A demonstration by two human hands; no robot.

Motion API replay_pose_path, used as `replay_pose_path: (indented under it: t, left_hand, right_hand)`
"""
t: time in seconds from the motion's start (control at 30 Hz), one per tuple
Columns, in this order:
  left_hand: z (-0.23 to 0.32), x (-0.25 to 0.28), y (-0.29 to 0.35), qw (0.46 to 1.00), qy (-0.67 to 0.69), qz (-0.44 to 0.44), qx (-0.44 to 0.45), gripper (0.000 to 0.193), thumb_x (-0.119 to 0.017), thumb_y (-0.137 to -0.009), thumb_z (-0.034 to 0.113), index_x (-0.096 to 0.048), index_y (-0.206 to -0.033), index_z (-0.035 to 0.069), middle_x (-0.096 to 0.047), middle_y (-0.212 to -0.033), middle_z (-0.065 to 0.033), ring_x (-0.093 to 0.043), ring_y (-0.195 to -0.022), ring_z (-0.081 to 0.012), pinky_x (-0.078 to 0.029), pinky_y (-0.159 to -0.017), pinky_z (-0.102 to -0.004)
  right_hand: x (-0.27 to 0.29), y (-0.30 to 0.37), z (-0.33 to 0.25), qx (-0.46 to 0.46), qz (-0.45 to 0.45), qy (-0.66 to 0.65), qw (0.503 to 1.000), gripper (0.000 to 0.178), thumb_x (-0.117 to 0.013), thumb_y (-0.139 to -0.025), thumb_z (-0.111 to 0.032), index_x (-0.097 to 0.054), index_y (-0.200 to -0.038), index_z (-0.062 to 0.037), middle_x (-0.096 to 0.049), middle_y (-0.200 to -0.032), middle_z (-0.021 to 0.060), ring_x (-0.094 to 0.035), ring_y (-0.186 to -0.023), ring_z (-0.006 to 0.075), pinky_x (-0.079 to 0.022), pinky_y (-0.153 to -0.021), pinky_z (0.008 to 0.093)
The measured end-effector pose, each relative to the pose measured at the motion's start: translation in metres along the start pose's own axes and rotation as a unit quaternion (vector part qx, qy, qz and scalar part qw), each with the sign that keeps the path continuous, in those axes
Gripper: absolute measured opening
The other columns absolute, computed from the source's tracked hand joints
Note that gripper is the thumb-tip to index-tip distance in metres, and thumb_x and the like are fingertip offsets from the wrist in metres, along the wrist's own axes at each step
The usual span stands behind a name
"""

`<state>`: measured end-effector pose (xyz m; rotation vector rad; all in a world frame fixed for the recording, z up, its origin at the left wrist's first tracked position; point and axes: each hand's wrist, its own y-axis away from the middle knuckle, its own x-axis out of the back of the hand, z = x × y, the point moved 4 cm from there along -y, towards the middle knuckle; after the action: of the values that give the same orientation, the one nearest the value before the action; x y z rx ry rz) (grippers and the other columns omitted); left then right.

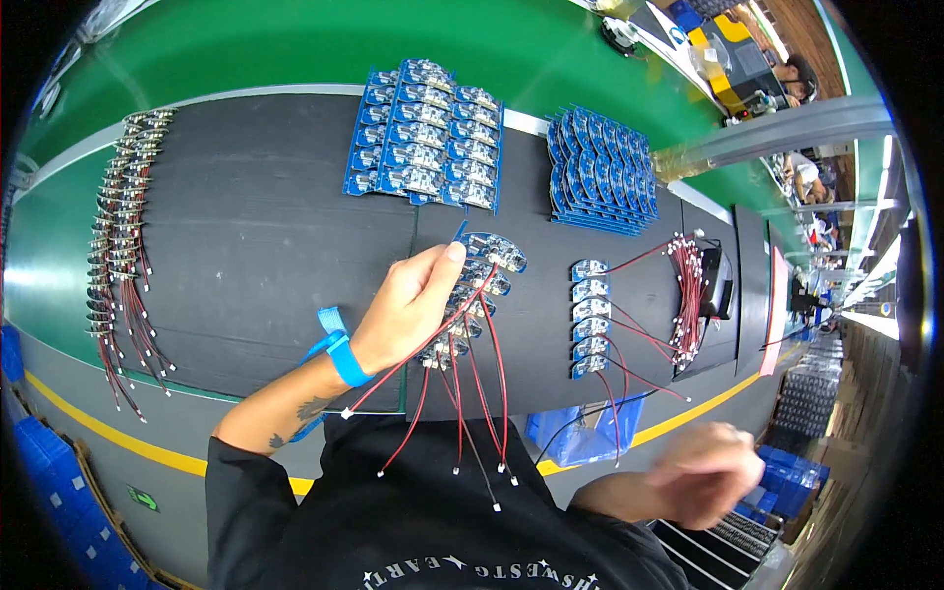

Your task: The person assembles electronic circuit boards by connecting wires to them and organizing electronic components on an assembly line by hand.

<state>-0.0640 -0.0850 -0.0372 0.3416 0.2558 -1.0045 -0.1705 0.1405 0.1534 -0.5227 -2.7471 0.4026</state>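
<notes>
My left hand (405, 307), a blue strap around its wrist, is closed on a strip of small blue circuit boards (497, 252). Red and black wire leads (478, 385) with white connectors hang from that strip toward my body. Smeared by motion, my right hand (706, 476) is off the table at the lower right, and its fingers cannot be made out. Between the two hands, on the black table, lies another column of small blue boards (591, 312) with leads. A bundle of red and black leads (687, 300) rests to its right.
Blue board panels (423, 133) lie at the table's far side, beside a stack of blue panels (602, 172). Wired boards (123, 226) line the left end of the black mat (265, 246). A blue bin (580, 433) stands below the near edge. A grey post (777, 138) rises at right.
</notes>
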Motion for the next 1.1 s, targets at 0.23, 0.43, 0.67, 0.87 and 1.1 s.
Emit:
replay_pose_path:
  t: [0.23, 0.43, 0.67, 0.87, 1.1]
  left_hand:
    - [0.009, -0.001, 0.008, 0.998, 0.038, -0.049, 0.028, 0.043, -0.037, -0.106, 0.03, -0.063, -0.107, -0.004, -0.065, -0.093, -0.0013, -0.053, -0.086, -0.0058, -0.045, -0.079, -0.0243]
    - [-0.003, 0.006, 0.005, 0.996, -0.054, -0.069, 0.025, 0.048, -0.039, -0.105, 0.037, -0.061, -0.088, -0.002, -0.05, -0.075, 0.0024, -0.041, -0.074, -0.0061, -0.04, -0.066, -0.0267]
    - [0.004, 0.003, 0.011, 0.986, 0.095, -0.09, 0.103, 0.048, -0.04, -0.105, 0.038, -0.065, -0.093, -0.002, -0.06, -0.079, -0.0005, -0.049, -0.076, -0.0045, -0.045, -0.07, -0.0253]
    - [-0.004, -0.002, 0.011, 0.944, 0.23, -0.151, 0.182, 0.041, -0.042, -0.104, 0.034, -0.066, -0.094, 0.003, -0.063, -0.074, 0.0019, -0.056, -0.057, -0.0024, -0.047, -0.05, -0.0194]
    - [0.003, 0.021, -0.004, 0.999, 0.045, 0.031, 0.0, 0.043, -0.039, -0.106, 0.034, -0.061, -0.089, 0.001, -0.059, -0.075, 0.004, -0.051, -0.068, -0.0018, -0.044, -0.061, -0.0222]
  right_hand:
    - [-0.085, -0.064, 0.144, -0.202, 0.198, 0.078, 0.956, 0.019, -0.052, -0.1, -0.016, -0.059, -0.098, 0.0019, -0.059, -0.082, 0.0025, -0.052, -0.071, 0.0087, -0.042, -0.062, 0.0261]
    - [-0.091, -0.068, 0.159, -0.187, 0.258, 0.031, 0.947, 0.04, -0.048, -0.103, -0.023, -0.053, -0.068, -0.0051, -0.048, -0.062, -0.0071, -0.038, -0.059, 0.0004, -0.03, -0.05, 0.0218]
    - [-0.088, -0.066, 0.187, -0.185, 0.283, -0.089, 0.937, 0.046, -0.043, -0.105, -0.031, -0.05, -0.065, -0.0091, -0.051, -0.059, -0.0042, -0.04, -0.049, 0.0018, -0.031, -0.043, 0.0215]
    - [-0.084, -0.066, 0.211, -0.248, 0.216, -0.22, 0.918, 0.051, -0.041, -0.104, -0.037, -0.052, -0.066, -0.0058, -0.052, -0.056, 0.0011, -0.044, -0.042, 0.0077, -0.033, -0.038, 0.0231]
    - [-0.057, -0.075, 0.2, -0.06, -0.002, 0.345, 0.937, 0.025, -0.059, -0.095, -0.013, -0.062, -0.074, 0.0008, -0.062, -0.068, 0.0076, -0.056, -0.065, 0.017, -0.042, -0.058, 0.0335]
